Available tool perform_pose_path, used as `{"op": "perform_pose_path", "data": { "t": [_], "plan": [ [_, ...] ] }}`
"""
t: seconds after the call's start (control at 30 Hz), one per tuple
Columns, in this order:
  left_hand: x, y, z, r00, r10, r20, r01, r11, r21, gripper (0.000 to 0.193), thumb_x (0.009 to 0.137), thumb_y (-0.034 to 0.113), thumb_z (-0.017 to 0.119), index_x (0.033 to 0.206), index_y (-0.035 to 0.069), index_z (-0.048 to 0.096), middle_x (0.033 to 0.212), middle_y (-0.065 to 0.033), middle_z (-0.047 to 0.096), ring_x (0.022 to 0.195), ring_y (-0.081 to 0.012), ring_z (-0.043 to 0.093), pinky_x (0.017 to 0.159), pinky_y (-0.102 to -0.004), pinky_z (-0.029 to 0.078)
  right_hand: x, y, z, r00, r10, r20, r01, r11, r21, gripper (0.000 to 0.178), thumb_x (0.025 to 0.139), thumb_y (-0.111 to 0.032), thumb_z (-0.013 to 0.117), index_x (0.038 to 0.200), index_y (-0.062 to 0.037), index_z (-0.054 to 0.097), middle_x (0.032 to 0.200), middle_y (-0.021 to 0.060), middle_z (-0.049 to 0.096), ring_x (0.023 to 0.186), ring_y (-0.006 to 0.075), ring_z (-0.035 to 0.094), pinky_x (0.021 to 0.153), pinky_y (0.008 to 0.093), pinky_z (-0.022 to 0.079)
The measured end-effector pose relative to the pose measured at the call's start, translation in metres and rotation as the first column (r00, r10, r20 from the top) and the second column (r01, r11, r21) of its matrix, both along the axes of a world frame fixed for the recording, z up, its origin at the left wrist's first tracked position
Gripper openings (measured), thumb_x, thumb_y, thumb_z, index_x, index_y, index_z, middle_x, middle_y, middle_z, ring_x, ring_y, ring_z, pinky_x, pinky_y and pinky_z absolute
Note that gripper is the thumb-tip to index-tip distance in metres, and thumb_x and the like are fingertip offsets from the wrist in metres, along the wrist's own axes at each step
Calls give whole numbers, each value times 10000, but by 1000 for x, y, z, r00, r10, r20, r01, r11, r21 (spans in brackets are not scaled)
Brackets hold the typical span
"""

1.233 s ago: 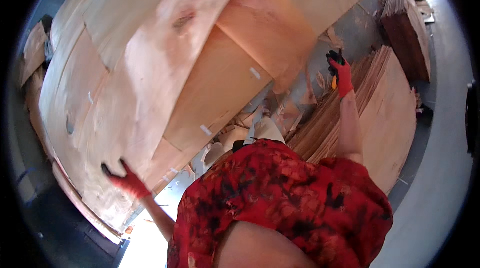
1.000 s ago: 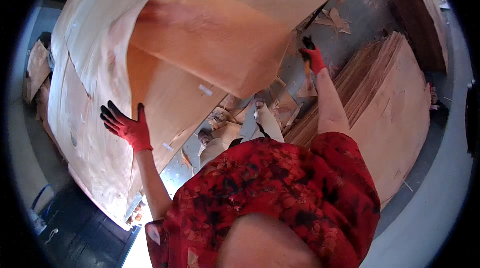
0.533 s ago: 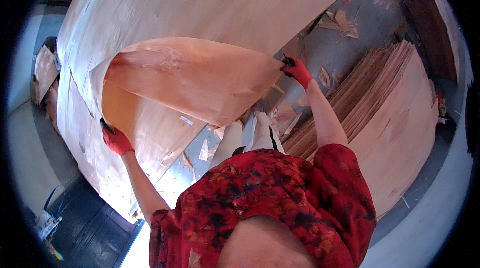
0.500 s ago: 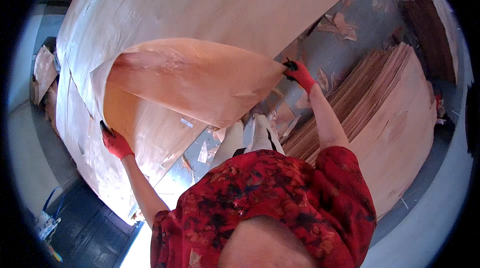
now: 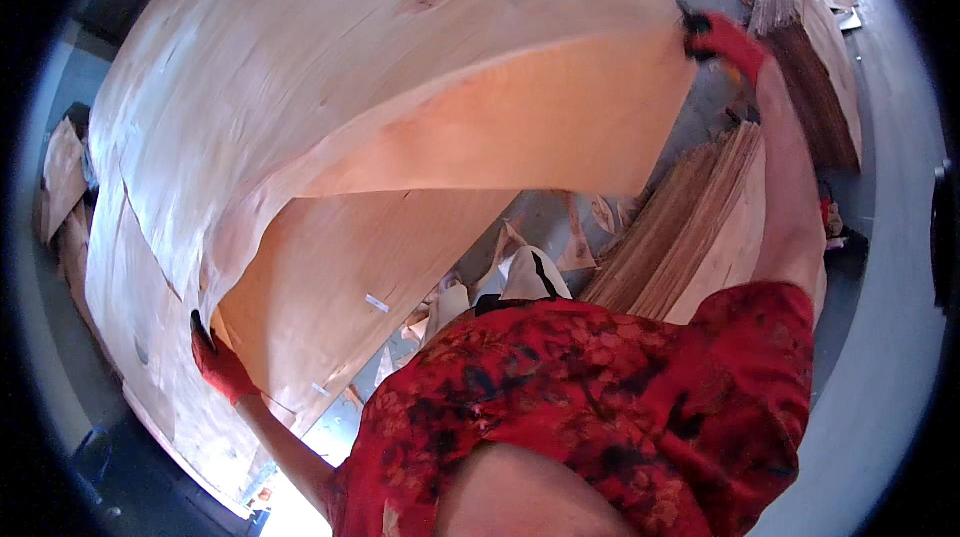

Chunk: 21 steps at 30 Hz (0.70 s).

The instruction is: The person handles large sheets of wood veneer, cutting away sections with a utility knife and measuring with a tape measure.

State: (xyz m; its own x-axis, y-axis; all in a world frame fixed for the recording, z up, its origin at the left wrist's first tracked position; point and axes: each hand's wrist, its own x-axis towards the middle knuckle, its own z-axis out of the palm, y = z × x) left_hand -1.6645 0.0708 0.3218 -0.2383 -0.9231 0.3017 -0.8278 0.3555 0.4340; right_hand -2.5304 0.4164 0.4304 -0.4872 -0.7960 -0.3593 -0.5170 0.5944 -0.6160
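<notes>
A large thin sheet of wood veneer (image 5: 520,122) arches up in front of me, its lower face orange-brown. My right hand (image 5: 725,44), in a red glove with black fingertips, is raised at the far right and closed on the sheet's right corner. Low on the left, my left hand (image 5: 222,365), gloved alike, pinches the sheet's near left edge. Below the lifted part lies another pale wood sheet (image 5: 390,252) with small white labels. What supports that sheet is hidden.
To my right stands a stack of veneer sheets (image 5: 672,222) with ragged edges. Another stack (image 5: 815,97) leans at the far right wall. Veneer scraps (image 5: 578,242) litter the grey floor by my legs. Broken pieces (image 5: 62,177) stand at the far left.
My right hand has swung up and to the right with the veneer's corner, spreading the curled sheet wider. The left hand has dropped slightly, still gripping its edge.
</notes>
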Motion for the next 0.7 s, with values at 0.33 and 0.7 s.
{"op": "perform_pose_path", "data": {
  "t": [0.33,0.7],
  "plan": [
    [-34,37,-8,978,118,174,-82,976,-201,453,944,-61,406,1381,-4,512,1404,-176,521,1289,-317,498,1105,-395,388,-24,-142,197,659,-247,-710,-198,854,-481,421,693,-178,708,1052,28,629,874,155,658,732,217,657,632,344,537],
    [-71,99,-71,661,260,704,-35,948,-317,535,991,75,392,1516,45,290,1564,-128,310,1418,-309,328,1177,-426,267,-82,-8,-74,769,-386,-509,-16,785,-619,359,805,-112,658,1162,-76,647,1060,176,679,964,323,671,818,395,538]
  ]
}}
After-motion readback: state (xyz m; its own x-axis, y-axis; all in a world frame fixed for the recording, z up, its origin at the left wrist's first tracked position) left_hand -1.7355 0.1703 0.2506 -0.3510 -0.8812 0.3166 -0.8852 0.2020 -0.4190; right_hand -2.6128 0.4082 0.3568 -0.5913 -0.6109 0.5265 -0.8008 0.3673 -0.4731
